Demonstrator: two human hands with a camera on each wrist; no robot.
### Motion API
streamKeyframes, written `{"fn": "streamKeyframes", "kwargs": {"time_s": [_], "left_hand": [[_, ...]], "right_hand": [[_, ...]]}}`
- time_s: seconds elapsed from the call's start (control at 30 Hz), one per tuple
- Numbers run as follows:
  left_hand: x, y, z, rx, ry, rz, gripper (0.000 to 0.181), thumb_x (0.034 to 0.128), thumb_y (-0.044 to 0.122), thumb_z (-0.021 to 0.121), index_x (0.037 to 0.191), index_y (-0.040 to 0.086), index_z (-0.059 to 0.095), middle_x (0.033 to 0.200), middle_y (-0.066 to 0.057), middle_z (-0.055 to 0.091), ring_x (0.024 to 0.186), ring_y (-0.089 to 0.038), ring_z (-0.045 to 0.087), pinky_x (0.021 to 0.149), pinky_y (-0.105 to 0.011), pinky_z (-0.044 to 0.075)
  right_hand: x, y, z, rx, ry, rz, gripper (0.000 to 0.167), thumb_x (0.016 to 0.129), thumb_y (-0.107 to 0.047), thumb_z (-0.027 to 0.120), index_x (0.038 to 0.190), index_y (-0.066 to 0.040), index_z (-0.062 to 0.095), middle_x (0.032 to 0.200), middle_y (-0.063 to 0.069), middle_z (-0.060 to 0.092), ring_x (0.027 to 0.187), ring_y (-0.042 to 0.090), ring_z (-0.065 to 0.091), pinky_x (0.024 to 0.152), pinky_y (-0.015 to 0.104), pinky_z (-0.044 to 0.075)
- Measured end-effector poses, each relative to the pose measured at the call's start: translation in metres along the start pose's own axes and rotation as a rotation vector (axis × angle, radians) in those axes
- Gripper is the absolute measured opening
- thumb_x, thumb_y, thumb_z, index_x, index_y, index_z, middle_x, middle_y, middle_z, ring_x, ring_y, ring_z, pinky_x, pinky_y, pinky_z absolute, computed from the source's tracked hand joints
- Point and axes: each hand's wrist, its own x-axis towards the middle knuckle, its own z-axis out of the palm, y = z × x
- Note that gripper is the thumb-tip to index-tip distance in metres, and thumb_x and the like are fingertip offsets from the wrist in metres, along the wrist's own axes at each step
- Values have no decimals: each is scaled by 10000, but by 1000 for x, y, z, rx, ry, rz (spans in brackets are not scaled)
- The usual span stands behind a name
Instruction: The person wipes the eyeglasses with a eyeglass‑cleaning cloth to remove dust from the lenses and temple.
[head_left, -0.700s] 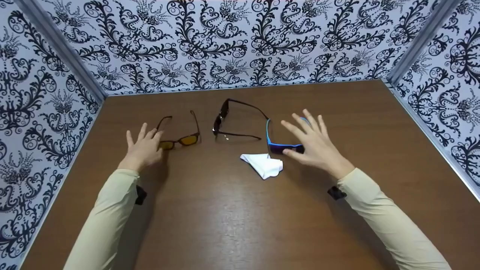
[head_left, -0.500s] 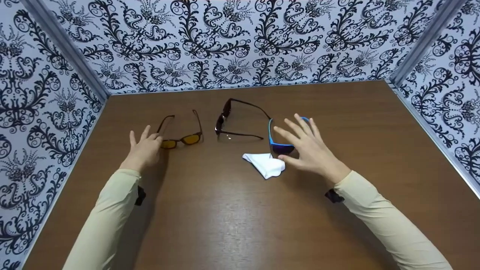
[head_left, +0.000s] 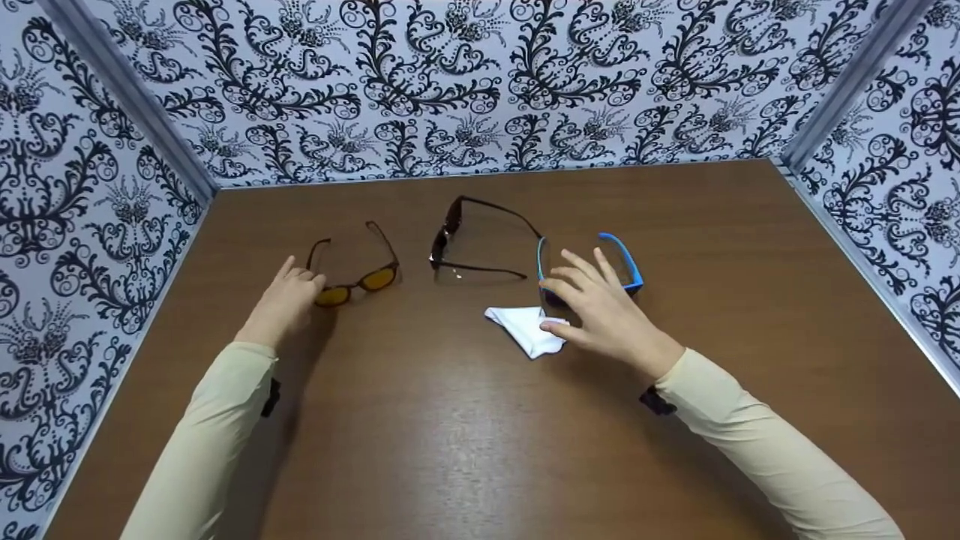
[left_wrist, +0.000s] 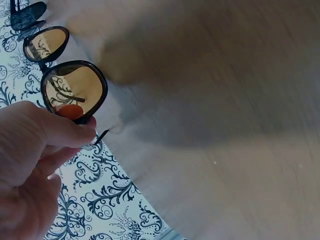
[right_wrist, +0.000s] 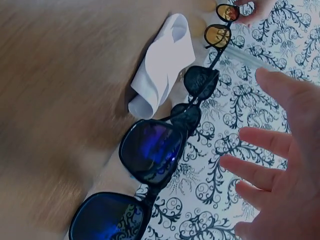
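In the head view my left hand (head_left: 281, 304) pinches the left end of dark-framed glasses with yellow lenses (head_left: 379, 279). The left wrist view shows thumb and fingers on the edge of one yellow lens (left_wrist: 82, 87). My right hand (head_left: 607, 315), fingers spread, hovers above blue-framed sunglasses (head_left: 631, 262) and partly hides them. Its thumb overlaps a folded white cloth (head_left: 521, 326) in the head view, but the right wrist view shows the hand apart from the cloth (right_wrist: 162, 65) and from the dark blue lenses (right_wrist: 152, 150).
Black sunglasses (head_left: 444, 238) lie on the brown table (head_left: 450, 420) between the other pairs, temples unfolded to the right. One temple tip is close to the blue frame. Patterned wall panels (head_left: 465, 90) stand behind and at both sides.
My left hand has taken hold of the yellow-lensed glasses, which have shifted and tilted slightly. My right hand has moved left towards the white cloth, uncovering the right temple of the blue-framed sunglasses.
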Motion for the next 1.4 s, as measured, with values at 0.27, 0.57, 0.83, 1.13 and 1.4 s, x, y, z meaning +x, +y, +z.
{"fn": "streamKeyframes", "kwargs": {"time_s": [0.27,0.57,0.83,1.13,1.4], "left_hand": [[-3,4,-1,35,65,81,318,739,-135,716,1035,-96,607,954,-239,632,969,-408,590,1056,-511,304],[-10,16,-2,26,47,82,317,812,-48,703,1095,-85,563,1054,-277,623,1075,-471,555,918,-539,434],[-11,25,-8,44,89,109,322,828,-30,697,1111,-74,552,967,-243,651,957,-427,594,852,-509,475],[-13,43,-21,49,124,143,283,832,-9,704,1062,-59,547,924,-225,664,917,-412,613,832,-506,490],[-14,51,-32,40,152,171,298,796,-40,732,1024,-60,542,862,-217,672,846,-404,635,792,-514,508]], "right_hand": [[8,-13,11,-150,28,-28,343,832,-296,759,1022,-36,642,981,128,640,1036,339,578,971,495,393],[32,-27,31,-126,-203,16,304,841,-294,741,974,-54,609,866,102,593,757,308,601,621,451,492],[45,-31,51,-127,-270,71,390,823,-370,751,999,-55,604,884,114,600,743,310,618,588,440,507],[50,-32,61,-178,-222,62,279,810,-250,763,947,-62,608,856,108,612,740,313,620,607,439,492],[46,-34,61,-245,-101,-50,155,793,-118,721,855,-73,586,762,83,606,676,286,610,581,384,419]]}}
